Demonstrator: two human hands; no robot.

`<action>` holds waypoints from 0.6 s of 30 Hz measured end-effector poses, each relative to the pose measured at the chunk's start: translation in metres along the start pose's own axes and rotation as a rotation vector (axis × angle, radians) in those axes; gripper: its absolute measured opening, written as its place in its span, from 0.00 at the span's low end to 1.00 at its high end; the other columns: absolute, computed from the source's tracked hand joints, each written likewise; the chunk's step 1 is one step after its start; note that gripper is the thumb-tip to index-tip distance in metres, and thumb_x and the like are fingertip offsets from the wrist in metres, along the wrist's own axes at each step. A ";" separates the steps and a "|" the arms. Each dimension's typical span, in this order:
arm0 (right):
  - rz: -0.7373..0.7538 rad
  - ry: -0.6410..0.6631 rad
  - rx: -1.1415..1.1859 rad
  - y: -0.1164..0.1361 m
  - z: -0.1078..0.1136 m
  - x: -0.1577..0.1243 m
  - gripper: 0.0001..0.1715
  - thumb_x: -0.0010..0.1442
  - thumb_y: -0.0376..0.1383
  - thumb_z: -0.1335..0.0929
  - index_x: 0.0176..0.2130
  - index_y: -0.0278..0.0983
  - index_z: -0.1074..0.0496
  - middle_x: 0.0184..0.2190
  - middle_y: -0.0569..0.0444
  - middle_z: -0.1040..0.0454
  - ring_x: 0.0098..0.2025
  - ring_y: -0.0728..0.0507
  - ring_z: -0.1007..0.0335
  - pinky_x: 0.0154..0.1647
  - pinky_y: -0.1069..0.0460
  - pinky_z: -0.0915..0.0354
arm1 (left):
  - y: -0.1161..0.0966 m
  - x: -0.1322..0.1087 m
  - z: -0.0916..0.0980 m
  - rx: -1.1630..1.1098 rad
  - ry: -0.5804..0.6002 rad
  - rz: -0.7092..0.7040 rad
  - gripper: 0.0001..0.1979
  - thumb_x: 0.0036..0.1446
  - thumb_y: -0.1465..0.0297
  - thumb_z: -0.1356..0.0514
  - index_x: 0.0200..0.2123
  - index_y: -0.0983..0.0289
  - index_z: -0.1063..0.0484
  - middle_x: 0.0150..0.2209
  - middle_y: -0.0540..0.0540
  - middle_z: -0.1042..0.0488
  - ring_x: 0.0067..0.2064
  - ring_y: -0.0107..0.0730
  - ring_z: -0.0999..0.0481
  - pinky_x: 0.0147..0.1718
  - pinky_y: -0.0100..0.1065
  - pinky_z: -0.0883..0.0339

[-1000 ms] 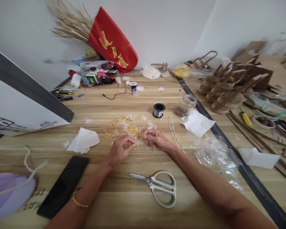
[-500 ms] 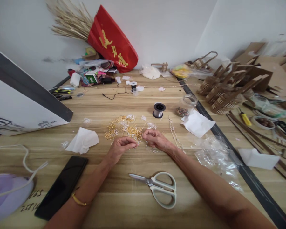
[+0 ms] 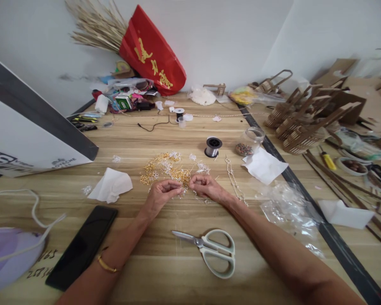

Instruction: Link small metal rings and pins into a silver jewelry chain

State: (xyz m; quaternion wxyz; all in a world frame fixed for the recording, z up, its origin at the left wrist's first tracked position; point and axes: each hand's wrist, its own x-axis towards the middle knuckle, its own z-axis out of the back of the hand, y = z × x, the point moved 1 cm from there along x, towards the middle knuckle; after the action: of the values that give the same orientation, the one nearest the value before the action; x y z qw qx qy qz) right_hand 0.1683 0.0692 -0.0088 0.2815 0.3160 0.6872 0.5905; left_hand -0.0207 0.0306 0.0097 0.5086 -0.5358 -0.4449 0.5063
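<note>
Gold and silver beads lie in a loose heap at the middle of the table. My left hand is at the near edge of that heap, thumb and forefinger pinched together. Just to its right, my right hand is also closed in a pinch, fingertips close to the left ones. Whatever is between the fingers of either hand is too small to make out. A thin silver chain lies below the right hand, partly covered by it. Another chain of pale links rests to the right.
Scissors lie in front of my hands, and a black phone is by my left forearm. Beyond the beads stand a wire spool and a glass jar. Clear plastic bags lie right; small woven baskets are farther back.
The hands have come slightly closer together at the beads, both still pinched. The whole view has shifted a little; the other objects stay in place.
</note>
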 end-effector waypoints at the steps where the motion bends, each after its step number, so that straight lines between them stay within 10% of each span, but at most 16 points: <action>1: 0.004 0.008 -0.015 0.001 -0.001 0.000 0.15 0.54 0.44 0.31 0.30 0.34 0.33 0.13 0.66 0.44 0.13 0.57 0.53 0.13 0.60 0.56 | 0.001 0.000 0.000 0.005 -0.005 0.003 0.11 0.40 0.69 0.31 0.30 0.67 0.24 0.27 0.53 0.21 0.29 0.31 0.23 0.33 0.31 0.30; 18: 0.024 0.085 -0.214 0.005 -0.006 -0.001 0.17 0.56 0.46 0.32 0.30 0.33 0.32 0.15 0.65 0.47 0.17 0.55 0.54 0.17 0.58 0.56 | 0.002 0.001 -0.002 0.089 -0.023 -0.010 0.07 0.40 0.69 0.32 0.25 0.66 0.23 0.24 0.53 0.22 0.26 0.30 0.25 0.28 0.29 0.33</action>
State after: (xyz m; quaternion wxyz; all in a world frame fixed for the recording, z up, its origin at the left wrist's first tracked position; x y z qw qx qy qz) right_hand 0.1648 0.0649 -0.0033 0.2771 0.2670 0.6278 0.6766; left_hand -0.0191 0.0310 0.0080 0.5292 -0.5047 -0.4305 0.5291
